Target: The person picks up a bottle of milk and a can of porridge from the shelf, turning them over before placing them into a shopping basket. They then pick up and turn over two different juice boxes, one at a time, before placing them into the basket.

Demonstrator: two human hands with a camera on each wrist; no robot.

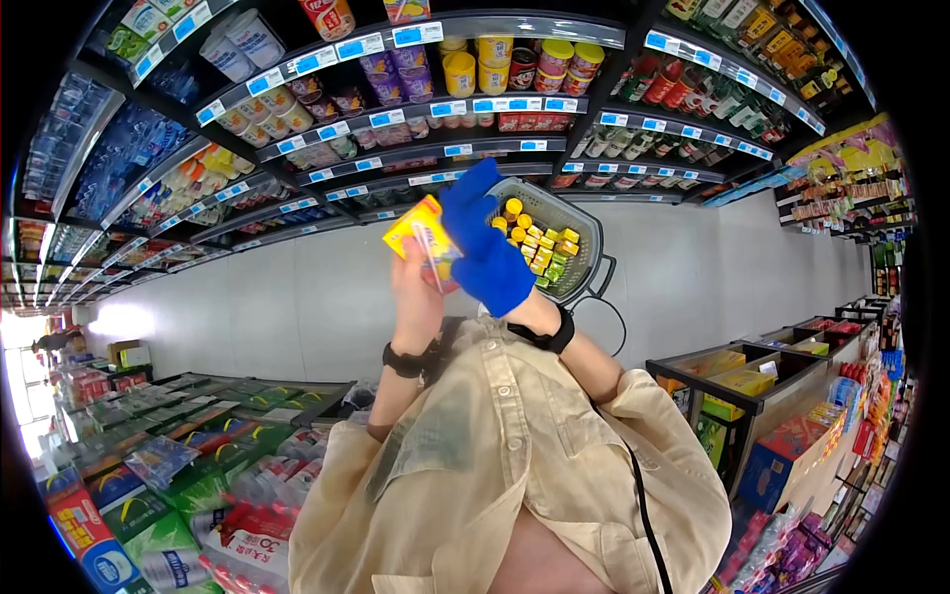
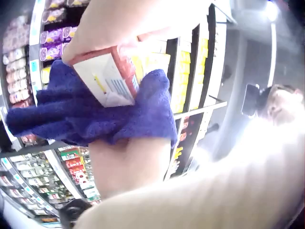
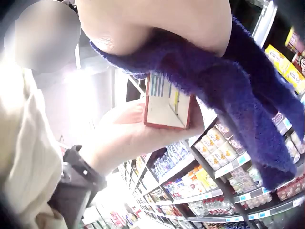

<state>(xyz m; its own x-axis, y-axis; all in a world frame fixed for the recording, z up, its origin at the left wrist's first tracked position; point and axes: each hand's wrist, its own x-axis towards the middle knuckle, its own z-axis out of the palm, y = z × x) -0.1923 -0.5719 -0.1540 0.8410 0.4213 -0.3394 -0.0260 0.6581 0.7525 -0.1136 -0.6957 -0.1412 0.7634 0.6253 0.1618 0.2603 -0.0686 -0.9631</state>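
Note:
My left hand point(image 1: 419, 297) grips a small yellow-and-red carton point(image 1: 414, 236) at chest height. Its white end panel point(image 2: 102, 81) with blue stripes shows in both wrist views. Fuzzy blue cloth, shaped like a loose glove point(image 1: 485, 243), covers my right hand point(image 3: 157, 24) up to the wrist. Finger-like parts of it stretch out straight, and the carton lies against its palm side. In the left wrist view a thumb-like part stands to one side of the carton. The fingers inside the cloth are hidden.
A grey basket point(image 1: 594, 233) with yellow-lidded containers and small yellow and green packs stands on the floor beyond my right hand. Stocked shelves point(image 1: 396, 109) rise ahead. Behind me are stacked drink packs point(image 1: 247, 540) and a low display rack point(image 1: 762, 376).

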